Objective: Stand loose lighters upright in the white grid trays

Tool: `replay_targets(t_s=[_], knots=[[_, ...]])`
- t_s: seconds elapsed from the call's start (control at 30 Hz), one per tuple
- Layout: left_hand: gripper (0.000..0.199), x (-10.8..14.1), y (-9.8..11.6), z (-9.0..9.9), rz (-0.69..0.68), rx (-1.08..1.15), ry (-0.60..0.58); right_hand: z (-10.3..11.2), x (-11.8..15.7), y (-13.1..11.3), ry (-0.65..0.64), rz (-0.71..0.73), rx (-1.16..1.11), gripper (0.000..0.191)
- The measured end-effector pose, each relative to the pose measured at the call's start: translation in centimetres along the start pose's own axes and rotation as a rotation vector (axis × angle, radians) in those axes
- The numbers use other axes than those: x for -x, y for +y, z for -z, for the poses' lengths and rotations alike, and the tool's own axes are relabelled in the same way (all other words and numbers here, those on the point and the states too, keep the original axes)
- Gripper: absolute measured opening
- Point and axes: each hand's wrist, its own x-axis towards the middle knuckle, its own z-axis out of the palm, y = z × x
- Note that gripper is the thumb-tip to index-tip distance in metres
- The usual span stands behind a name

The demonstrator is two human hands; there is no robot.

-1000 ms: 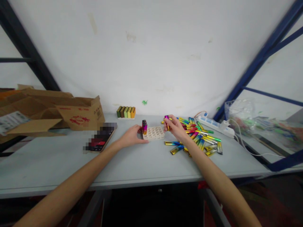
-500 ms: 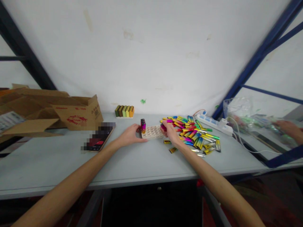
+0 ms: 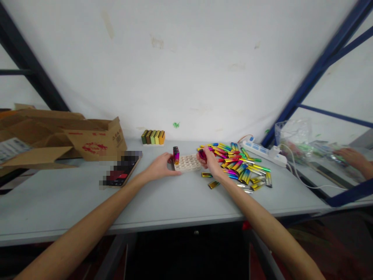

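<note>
A whitish tray with rows of holes (image 3: 189, 161) lies on the table in front of me. My left hand (image 3: 159, 166) grips its left end, thumb at the near side and fingers around the back. A few purple-and-orange lighters (image 3: 176, 157) stand upright in the tray's left end. Over the right end of the tray, my right hand (image 3: 212, 165) is closed on a dark purple-magenta lighter (image 3: 202, 156), partly hidden by the fingers. Just right of that hand spreads a loose pile of shiny, multicoloured lighters (image 3: 239, 165).
A filled block of green, brown, yellow and orange lighters (image 3: 153, 137) stands by the wall. At left are a phone (image 3: 125, 171) and open cardboard boxes (image 3: 93, 142). A power strip (image 3: 264, 152) lies right, before a blue frame (image 3: 309, 77); beyond it shows another person's hand (image 3: 354, 157).
My right hand has turned slightly, with the held lighter shifting a little to the right and showing more. My left hand and the tray have stayed in place.
</note>
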Motion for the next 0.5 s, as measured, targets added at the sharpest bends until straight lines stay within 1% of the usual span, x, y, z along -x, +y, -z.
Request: replay_targets(t_s=[0.1,0.2,0.27,0.33,0.43,0.5], knots=[[0.068,0.0,0.0,-0.1,-0.014,0.009,0.003,0.2,-0.2,0.0,-0.011,0.118,0.049,0.061],[0.067,0.0,-0.2,-0.2,-0.023,0.024,0.005,0.0,-0.2,-0.3,-0.016,0.257,0.224,0.053],[0.067,0.0,-0.2,-0.3,-0.022,0.027,0.01,-0.4,-0.2,-0.6,-0.021,0.316,0.305,0.047],[0.067,0.0,-0.2,-0.3,-0.021,0.022,0.013,-1.0,-0.3,-0.8,-0.017,0.34,0.325,0.042],[0.066,0.0,-0.2,-0.4,-0.03,0.014,0.012,-2.2,-0.6,-0.8,0.006,0.333,0.315,0.038],[0.066,0.0,-0.3,-0.4,-0.04,0.01,0.015,-2.8,-0.8,-0.6,-0.017,0.318,0.274,0.038]])
